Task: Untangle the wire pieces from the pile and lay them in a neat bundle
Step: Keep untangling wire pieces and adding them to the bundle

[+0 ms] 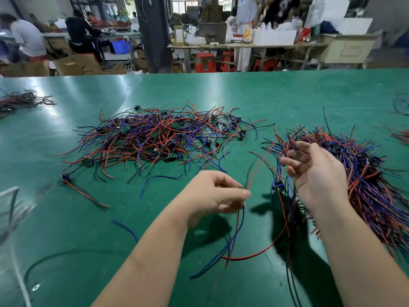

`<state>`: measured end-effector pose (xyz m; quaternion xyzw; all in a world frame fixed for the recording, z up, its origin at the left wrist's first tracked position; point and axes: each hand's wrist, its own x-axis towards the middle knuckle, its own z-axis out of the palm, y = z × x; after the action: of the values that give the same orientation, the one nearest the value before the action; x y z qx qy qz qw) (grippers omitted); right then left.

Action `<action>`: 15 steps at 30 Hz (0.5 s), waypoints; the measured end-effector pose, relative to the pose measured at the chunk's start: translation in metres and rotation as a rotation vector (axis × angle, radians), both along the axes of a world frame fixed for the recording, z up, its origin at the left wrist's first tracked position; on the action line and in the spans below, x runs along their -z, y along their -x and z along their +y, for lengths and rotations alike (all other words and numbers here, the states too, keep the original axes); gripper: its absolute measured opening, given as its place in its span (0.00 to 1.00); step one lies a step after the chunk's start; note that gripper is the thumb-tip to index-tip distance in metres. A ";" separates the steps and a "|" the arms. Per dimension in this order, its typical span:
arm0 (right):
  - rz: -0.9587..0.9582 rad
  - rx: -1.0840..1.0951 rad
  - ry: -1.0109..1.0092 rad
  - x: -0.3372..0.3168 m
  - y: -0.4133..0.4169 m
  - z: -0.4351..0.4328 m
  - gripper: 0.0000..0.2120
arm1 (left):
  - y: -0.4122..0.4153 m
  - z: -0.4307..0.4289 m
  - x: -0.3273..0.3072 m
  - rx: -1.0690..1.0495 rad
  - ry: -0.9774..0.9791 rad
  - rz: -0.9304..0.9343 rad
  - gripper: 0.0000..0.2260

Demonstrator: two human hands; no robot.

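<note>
While my left hand [213, 197] pinches a wire piece [240, 227] between thumb and curled fingertips, its blue, red and black strands hang down from the pinch and trail across the green worktop [287, 96] toward me. A few blurred strands rise from the same pinch toward my right hand [316, 176].

My right hand is raised beside it, apart from the left, palm turned inward and fingers loosely spread, curled around nothing that I can see. Some strands with a small blue connector [278, 185] run down just beside and behind its palm. I cannot tell whether they touch it.

Behind and to the right of that hand lies the bundle [367, 191], a thick sheaf of red, blue and black wires running roughly one way. The tangled pile [159, 138] sits at the middle of the worktop, beyond my left hand, its wires crossing in every direction with small green boards among them. A loose blue wire [126, 229] lies near my left forearm, and a smaller heap [22, 100] rests at the far left edge.
</note>
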<state>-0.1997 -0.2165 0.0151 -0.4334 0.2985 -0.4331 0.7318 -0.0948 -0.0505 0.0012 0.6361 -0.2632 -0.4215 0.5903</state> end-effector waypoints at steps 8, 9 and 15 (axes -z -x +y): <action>0.286 -0.393 0.586 0.017 -0.011 0.044 0.02 | 0.005 -0.011 0.006 -0.239 0.143 -0.094 0.06; 0.280 -0.358 0.632 0.016 -0.011 0.044 0.04 | 0.005 -0.012 0.004 -0.246 0.146 -0.119 0.08; 0.271 -0.225 0.642 0.007 0.000 0.028 0.10 | -0.018 0.001 0.000 -0.643 0.100 -0.707 0.10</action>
<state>-0.1995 -0.1883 0.0078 -0.7246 0.1922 -0.3603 0.5552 -0.0767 -0.0494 0.0011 0.7603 -0.2576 0.0378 0.5951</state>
